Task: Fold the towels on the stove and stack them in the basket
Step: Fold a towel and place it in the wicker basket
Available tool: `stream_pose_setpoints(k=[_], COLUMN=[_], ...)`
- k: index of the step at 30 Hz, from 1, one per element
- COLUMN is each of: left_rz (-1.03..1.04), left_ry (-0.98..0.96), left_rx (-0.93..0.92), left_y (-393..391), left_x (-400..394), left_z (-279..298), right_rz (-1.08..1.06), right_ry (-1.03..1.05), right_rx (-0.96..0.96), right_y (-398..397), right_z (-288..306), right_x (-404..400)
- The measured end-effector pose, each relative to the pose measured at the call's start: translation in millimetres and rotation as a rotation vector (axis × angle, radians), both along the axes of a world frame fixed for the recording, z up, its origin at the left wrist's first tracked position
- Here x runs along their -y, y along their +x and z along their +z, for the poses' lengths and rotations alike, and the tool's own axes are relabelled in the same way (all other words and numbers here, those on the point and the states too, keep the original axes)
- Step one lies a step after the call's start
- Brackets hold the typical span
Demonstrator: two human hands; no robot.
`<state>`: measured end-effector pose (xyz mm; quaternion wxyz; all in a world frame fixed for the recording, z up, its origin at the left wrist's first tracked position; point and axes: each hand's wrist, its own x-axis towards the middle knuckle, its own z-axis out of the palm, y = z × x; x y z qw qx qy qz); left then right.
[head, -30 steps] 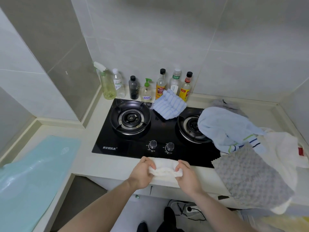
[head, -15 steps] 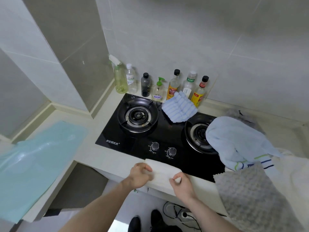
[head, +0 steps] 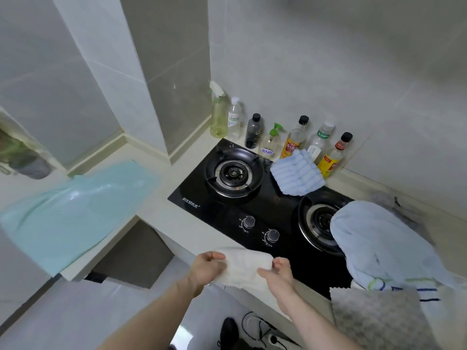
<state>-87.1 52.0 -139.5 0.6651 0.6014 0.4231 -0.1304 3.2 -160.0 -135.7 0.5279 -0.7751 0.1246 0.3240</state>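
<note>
Here the left hand [head: 207,270] and the right hand [head: 276,272] each pinch one end of a folded white towel [head: 243,267], fingers curled round the cloth, holding it over the front edge of the cream countertop [head: 177,223], just in front of the black gas stove [head: 267,210]. Beyond the towel stand the stove's two control knobs [head: 249,221]. A folded blue-striped cloth [head: 297,174] lies at the back of the stove between the two burners. A pale blue towel [head: 384,243] drapes over the right burner [head: 318,221], and a grey textured cloth [head: 379,317] lies just in front of it. A row of bottles [head: 290,141] lines the tiled wall. A light green sheet [head: 73,210] covers the counter at left.
</note>
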Motion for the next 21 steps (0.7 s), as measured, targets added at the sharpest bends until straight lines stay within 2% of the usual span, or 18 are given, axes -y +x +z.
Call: stream_pose_setpoints(k=[5, 11, 14, 21], left_rz=[0.163, 0.379, 0.530, 0.826], left_ry=[-0.015, 0.052, 0.061, -0.057], left_rx=[0.050, 0.212, 0.268, 0.409], left_y=[-48, -152, -219, -387], left_x=[-35, -101, -141, -229], left_z=[15, 59, 77, 114], right_rz=[0.022, 0.248, 0.371, 0.561], right_ry=[0.189, 0.346, 0.406, 0.554], right_rx=[-0.048, -0.059, -0.039, -0.063], right_y=[-22, -77, -126, -273], right_z=[25, 63, 86, 131], right_x=[-47, -149, -212, -347])
